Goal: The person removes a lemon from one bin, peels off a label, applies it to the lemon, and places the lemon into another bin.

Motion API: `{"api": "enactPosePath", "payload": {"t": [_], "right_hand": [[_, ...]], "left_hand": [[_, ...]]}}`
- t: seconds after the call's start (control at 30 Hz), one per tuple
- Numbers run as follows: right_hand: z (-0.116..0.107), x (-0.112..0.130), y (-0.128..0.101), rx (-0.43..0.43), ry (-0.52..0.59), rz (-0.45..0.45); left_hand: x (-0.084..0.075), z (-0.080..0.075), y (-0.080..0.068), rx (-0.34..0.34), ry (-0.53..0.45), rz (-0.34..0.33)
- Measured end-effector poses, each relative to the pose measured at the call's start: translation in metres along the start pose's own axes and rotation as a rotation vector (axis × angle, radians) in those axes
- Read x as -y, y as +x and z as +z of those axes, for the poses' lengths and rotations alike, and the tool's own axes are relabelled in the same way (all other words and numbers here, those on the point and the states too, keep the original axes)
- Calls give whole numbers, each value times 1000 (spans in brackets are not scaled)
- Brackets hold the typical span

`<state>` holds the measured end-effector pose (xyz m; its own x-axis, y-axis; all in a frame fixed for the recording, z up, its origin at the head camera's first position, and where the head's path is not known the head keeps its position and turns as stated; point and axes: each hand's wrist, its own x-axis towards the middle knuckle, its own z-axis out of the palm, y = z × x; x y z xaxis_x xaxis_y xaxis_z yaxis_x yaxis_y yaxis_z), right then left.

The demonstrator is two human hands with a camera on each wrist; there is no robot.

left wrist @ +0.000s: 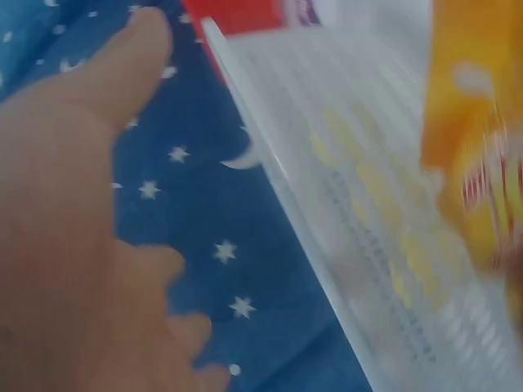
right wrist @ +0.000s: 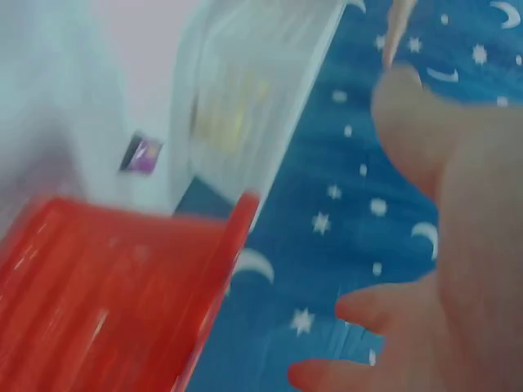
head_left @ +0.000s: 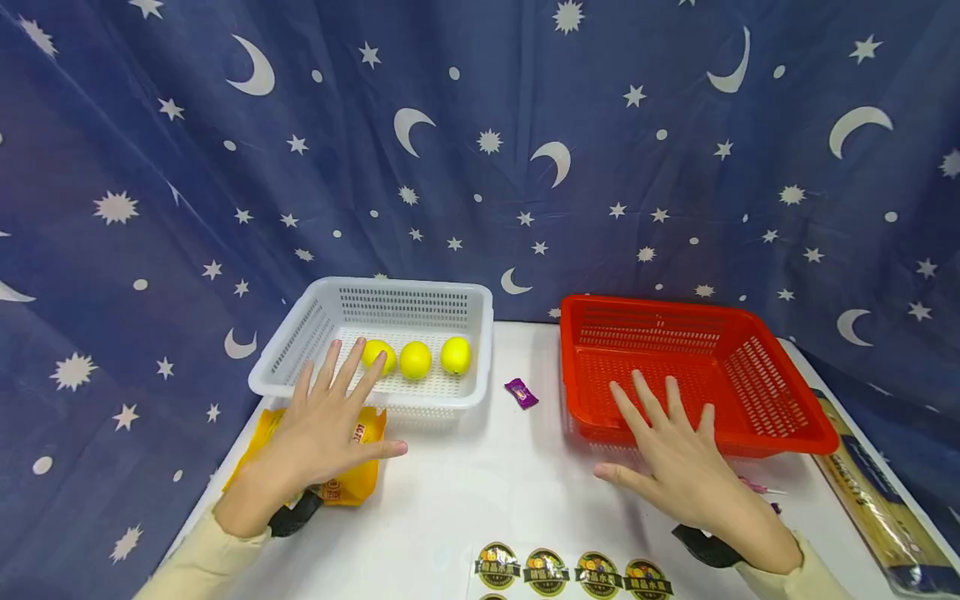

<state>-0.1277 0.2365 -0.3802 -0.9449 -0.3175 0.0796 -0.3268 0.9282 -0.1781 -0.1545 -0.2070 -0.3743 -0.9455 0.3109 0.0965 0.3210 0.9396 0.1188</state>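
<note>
My left hand (head_left: 330, 417) hovers with fingers spread over an orange snack packet (head_left: 352, 479) on the white table, fingertips reaching the front rim of a white basket (head_left: 300, 333). Three yellow lemons (head_left: 415, 359) lie in a row inside that basket. My right hand (head_left: 675, 454) is spread flat, fingers straight, at the front edge of an empty red basket (head_left: 780, 400). Neither hand holds anything. In the left wrist view the palm (left wrist: 73, 245) sits beside the blurred white basket (left wrist: 368, 204) and orange packet (left wrist: 474, 122). In the right wrist view the hand (right wrist: 441, 245) fills the right side, with the red basket (right wrist: 98, 302) below left.
A small purple wrapped candy (head_left: 521, 392) lies on the table (head_left: 465, 492) between the baskets. A sheet of round fruit stickers (head_left: 570, 573) lies at the near edge. A long clear-wrapped package (head_left: 870, 500) runs along the right edge. A starry blue curtain (head_left: 480, 150) hangs behind.
</note>
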Motion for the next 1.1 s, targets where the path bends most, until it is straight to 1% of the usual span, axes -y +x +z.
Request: {"api": "enactPosePath", "payload": {"t": [0.07,0.17,0.23,0.3,0.37,0.47,0.6,0.63,0.7,0.77,0.83,0.93,1.1], "right_hand": [[-1,8,10,-14,6,-39],[1,24,32,-47,27,-112],[3,37,48,-69,48,-168],[7,51,64,-88,77,-229],[11,65,79,-89,100,-277],[19,83,96,-85,138,-329],[31,99,113,-86,161,-343],[34,101,115,-82,162,-337],[39,104,117,-66,162,-321],[44,107,118,-60,156,-316],[48,108,118,-65,149,-318],[51,108,118,-93,144,-320],[51,108,118,-108,150,-314]], "left_hand": [[9,-10,11,33,-7,30],[26,-25,32,79,-28,71],[39,-33,50,97,-25,108],[52,-38,70,109,-24,143],[63,-40,89,137,-19,163],[75,-38,117,236,-8,152],[83,-29,145,379,35,132],[84,-25,151,407,44,137],[86,-18,161,452,52,148],[88,-11,168,492,50,141],[91,-5,171,512,44,143],[95,3,174,519,19,121],[98,14,177,485,-18,126]]}}
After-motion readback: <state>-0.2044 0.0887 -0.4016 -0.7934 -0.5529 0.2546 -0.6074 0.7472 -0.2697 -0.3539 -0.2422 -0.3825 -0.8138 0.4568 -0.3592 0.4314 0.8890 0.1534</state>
